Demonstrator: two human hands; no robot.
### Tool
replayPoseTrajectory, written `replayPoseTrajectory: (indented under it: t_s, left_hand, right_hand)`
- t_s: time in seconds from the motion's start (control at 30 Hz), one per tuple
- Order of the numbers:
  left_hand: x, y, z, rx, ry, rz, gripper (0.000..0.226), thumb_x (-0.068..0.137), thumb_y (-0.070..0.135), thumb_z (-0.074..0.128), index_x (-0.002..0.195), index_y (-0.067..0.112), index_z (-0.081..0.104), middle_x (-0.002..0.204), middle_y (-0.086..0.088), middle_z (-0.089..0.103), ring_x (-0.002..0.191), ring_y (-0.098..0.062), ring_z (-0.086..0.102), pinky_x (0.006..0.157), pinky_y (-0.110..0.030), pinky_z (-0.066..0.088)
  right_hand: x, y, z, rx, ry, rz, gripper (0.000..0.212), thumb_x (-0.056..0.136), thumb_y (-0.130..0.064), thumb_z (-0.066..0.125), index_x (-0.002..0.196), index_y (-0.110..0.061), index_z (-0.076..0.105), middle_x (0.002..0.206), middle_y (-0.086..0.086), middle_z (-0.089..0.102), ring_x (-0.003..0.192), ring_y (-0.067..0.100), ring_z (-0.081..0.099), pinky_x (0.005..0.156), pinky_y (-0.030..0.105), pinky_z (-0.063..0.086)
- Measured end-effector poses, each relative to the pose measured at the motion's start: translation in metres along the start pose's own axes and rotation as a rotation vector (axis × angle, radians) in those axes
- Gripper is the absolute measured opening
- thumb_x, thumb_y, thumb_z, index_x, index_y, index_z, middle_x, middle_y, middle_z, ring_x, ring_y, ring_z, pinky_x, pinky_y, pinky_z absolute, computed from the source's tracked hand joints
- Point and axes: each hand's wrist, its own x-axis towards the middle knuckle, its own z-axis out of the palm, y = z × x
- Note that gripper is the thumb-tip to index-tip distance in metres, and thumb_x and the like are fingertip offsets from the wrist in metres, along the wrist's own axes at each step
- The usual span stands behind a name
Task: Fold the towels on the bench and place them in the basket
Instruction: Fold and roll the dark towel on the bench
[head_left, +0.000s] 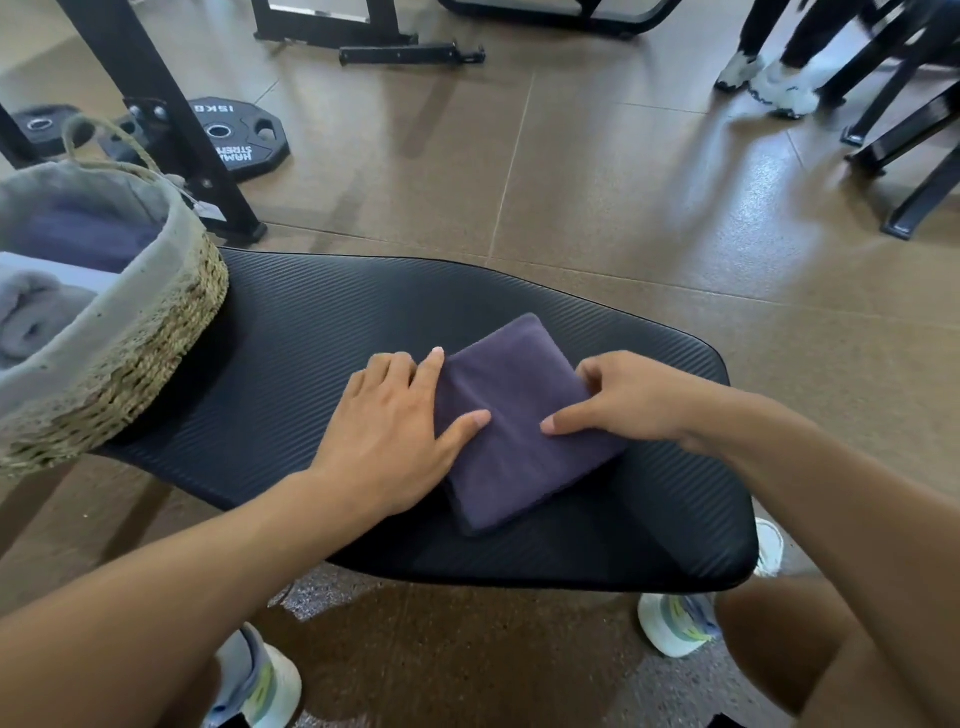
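Towel (519, 415), purple, folded square, lies mid-bench (322, 332). Left hand (395, 431) flat on its left edge; right hand (623, 400) pinches right edge. Lift level, then into basket (156, 332), far left.

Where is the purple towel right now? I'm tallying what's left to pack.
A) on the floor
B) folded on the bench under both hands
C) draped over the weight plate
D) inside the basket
B: the purple towel lies folded on the bench, with the left hand and right hand on it.
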Motion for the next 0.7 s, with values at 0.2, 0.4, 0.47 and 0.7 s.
replayPoseTrajectory:
  t_s: [0.2, 0.4, 0.47, 0.7]
  left_hand:
    - [0.002, 0.002, -0.014, -0.458, 0.016, -0.128, 0.061, 0.087, 0.07, 0.05, 0.134, 0.032, 0.05, 0.062, 0.013, 0.066, 0.081, -0.012, 0.063, 0.087, -0.042, 0.05]
    - [0.025, -0.013, -0.017, -0.632, -0.176, 0.018, 0.062, 0.074, 0.043, 0.086, 0.13, 0.032, 0.062, 0.109, 0.018, 0.07, 0.103, 0.002, 0.064, 0.095, -0.024, 0.049]
    - [0.028, -0.013, -0.018, -0.688, -0.189, 0.07, 0.038, 0.077, 0.028, 0.087, 0.112, 0.027, 0.072, 0.099, 0.016, 0.075, 0.094, 0.004, 0.067, 0.089, -0.02, 0.051]
    - [0.041, -0.02, -0.016, -0.657, 0.069, 0.072, 0.019, 0.082, 0.01, 0.077, 0.085, 0.024, 0.065, 0.069, 0.021, 0.065, 0.065, 0.003, 0.059, 0.062, -0.01, 0.042]
  right_hand:
    - [0.004, 0.015, -0.025, 0.244, 0.145, -0.201, 0.035, 0.068, -0.008, 0.09, 0.092, -0.024, 0.07, 0.089, -0.002, 0.075, 0.076, 0.008, 0.064, 0.075, 0.031, 0.054]
    - [0.009, 0.011, -0.02, 0.259, 0.216, -0.426, 0.037, 0.072, 0.0, 0.085, 0.094, -0.028, 0.073, 0.09, -0.013, 0.074, 0.082, -0.002, 0.064, 0.078, 0.016, 0.052]
    - [0.012, 0.01, -0.016, 0.266, 0.26, -0.44, 0.037, 0.074, -0.003, 0.085, 0.095, -0.03, 0.072, 0.091, -0.018, 0.073, 0.085, -0.003, 0.065, 0.08, 0.015, 0.05]
    - [0.02, 0.02, -0.014, 0.136, 0.221, -0.369, 0.046, 0.069, -0.007, 0.089, 0.102, -0.032, 0.069, 0.083, -0.012, 0.072, 0.067, 0.001, 0.061, 0.07, 0.024, 0.052]
